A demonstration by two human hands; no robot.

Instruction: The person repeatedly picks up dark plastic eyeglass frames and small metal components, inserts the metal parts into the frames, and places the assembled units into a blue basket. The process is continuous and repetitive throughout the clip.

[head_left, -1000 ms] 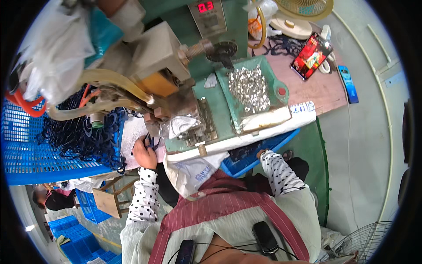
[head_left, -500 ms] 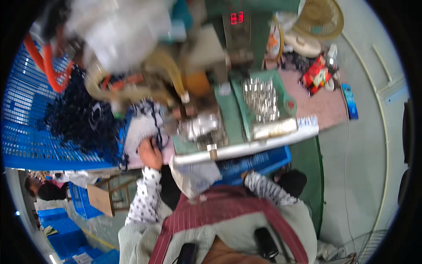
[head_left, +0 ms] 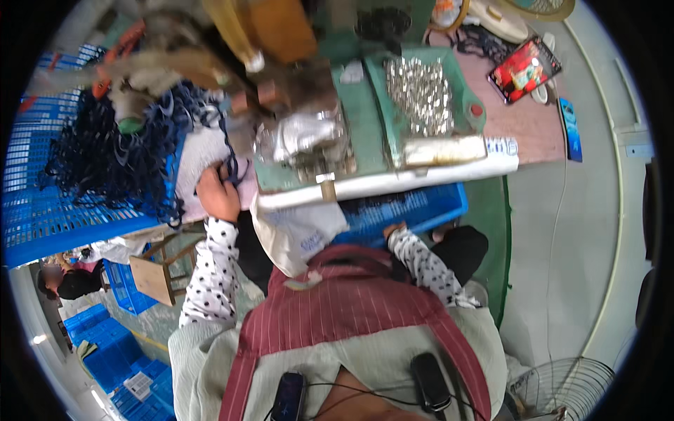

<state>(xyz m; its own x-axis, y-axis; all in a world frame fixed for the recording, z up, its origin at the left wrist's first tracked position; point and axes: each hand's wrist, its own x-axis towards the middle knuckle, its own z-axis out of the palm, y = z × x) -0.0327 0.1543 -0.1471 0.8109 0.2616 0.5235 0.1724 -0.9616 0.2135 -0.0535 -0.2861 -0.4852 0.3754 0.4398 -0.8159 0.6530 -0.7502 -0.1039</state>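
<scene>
My left hand (head_left: 217,194) rests at the left edge of the work table, its fingers closed on a dark blue cord (head_left: 228,172) that trails from a big tangle of dark blue cords (head_left: 116,165) in a blue crate (head_left: 42,217). My right hand (head_left: 393,230) reaches under the table into a blue bin (head_left: 414,208); its fingers are mostly hidden. Above sit a green machine base (head_left: 361,133) with a shiny metal fixture (head_left: 305,140) and a green tray (head_left: 472,105) of small silver parts (head_left: 420,88).
A white plastic bag (head_left: 298,235) hangs from the table's front edge. A red packet (head_left: 523,68) and a blue item (head_left: 569,130) lie on the pink mat at right. Blue crates (head_left: 105,344) and a seated person (head_left: 67,281) are at lower left; a fan (head_left: 562,393) stands lower right.
The view has swung downward, so the machine and crate sit higher in frame. My left hand stays on the blue cord; my right hand has slid further under the table toward the blue bin.
</scene>
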